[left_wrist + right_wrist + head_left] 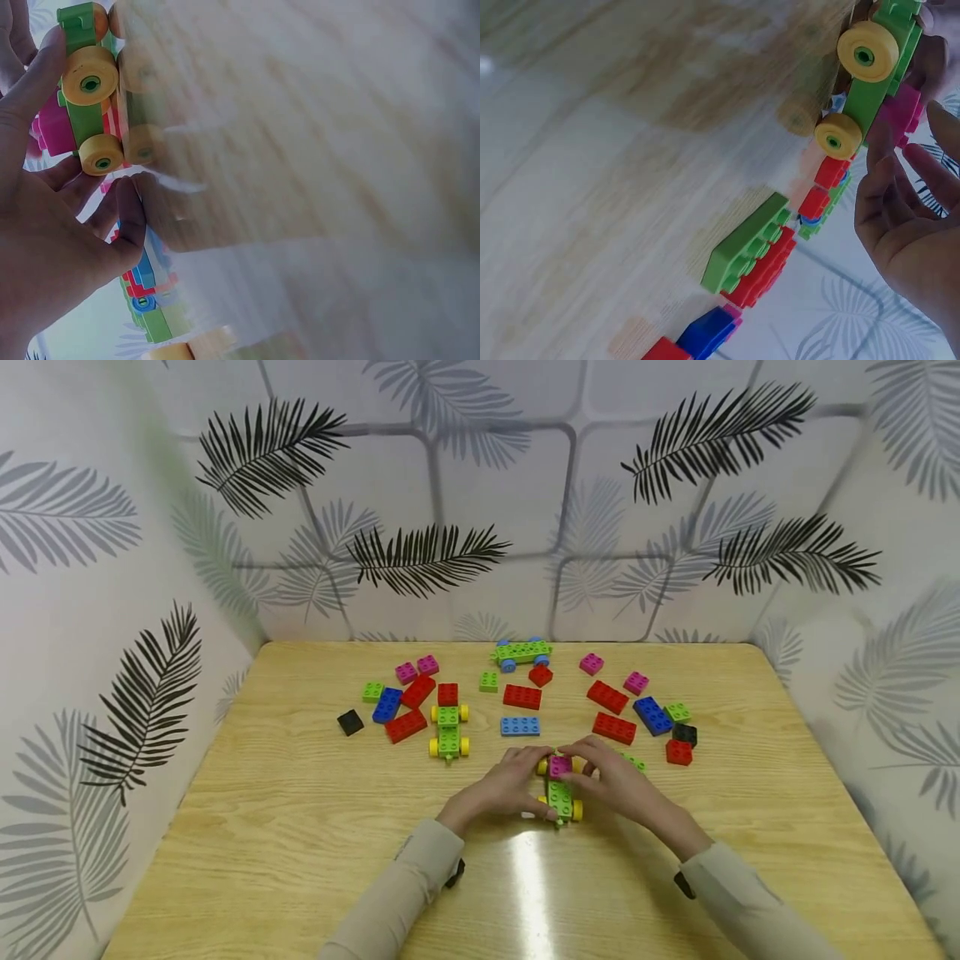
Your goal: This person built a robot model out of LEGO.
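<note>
A green toy car base (560, 800) with yellow wheels stands on the table between the two hands. Its far end carries a pink building brick (559, 767). My left hand (501, 785) holds the base from the left, its thumb at the near end and its fingers around the far wheels. From the other side my right hand (617, 779) pinches the pink brick with thumb and index finger. In the left wrist view two yellow wheels (91, 76) show side on. The right wrist view shows the pink brick (901, 112) standing up from the green base.
Left of the hands stands another green car base (448, 739), with a red brick (447, 694) at its far end. A blue-wheeled base (522, 652) is at the back. Several loose bricks lie around, including a light-blue one (520, 727) and a green one (632, 762) partly behind the right hand.
</note>
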Motion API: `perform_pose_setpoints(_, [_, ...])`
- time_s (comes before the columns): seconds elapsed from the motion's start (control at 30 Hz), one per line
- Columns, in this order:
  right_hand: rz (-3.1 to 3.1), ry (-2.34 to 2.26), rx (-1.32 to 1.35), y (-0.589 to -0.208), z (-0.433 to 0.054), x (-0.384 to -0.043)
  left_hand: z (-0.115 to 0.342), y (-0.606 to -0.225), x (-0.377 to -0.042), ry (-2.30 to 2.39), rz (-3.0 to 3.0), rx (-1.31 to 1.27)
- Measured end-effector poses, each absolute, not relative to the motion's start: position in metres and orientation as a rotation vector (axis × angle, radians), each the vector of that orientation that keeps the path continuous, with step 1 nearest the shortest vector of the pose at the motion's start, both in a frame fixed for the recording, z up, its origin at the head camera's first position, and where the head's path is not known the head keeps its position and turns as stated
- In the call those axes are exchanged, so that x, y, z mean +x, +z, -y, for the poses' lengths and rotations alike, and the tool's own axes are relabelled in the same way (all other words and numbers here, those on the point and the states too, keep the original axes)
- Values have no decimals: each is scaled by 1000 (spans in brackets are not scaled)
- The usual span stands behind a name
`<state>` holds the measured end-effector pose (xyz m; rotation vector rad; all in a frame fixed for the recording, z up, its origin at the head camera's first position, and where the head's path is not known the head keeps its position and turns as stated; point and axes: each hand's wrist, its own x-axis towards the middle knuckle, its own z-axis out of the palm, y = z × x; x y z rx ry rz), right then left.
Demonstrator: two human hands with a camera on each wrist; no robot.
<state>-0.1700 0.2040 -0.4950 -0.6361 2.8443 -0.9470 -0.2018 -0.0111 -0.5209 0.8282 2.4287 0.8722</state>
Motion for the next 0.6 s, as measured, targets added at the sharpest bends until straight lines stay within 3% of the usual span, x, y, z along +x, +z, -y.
perform_pose_setpoints(0.6, [-3089, -475, -462, -506, -263, -165, 12, -523, -203, 858, -2419, 824])
